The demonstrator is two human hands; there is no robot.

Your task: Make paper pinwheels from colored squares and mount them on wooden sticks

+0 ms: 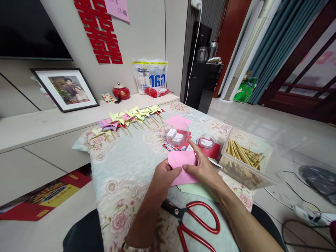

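A square of pink paper [181,159] is held between both hands above the table. My left hand [164,175] pinches its left edge, thumb on top. My right hand [201,164] grips its right side, thumb on the paper and index finger stretched past the upper corner. Pale green sheets [201,190] lie beneath it. Close to my forearms rest scissors with red handles [203,217], their blades partly hidden under my left arm. Just beyond the paper stand a round clear container [176,134] with small white boxes and a smaller clear round container [207,141].
Several paper pinwheels on sticks [131,117] lie at the table's far left. A clear plastic bin [246,159] of thin wooden sticks stands at the right edge. Behind are a framed photo [67,89], a red pot [121,91] and a plastic bag [150,75] on a ledge.
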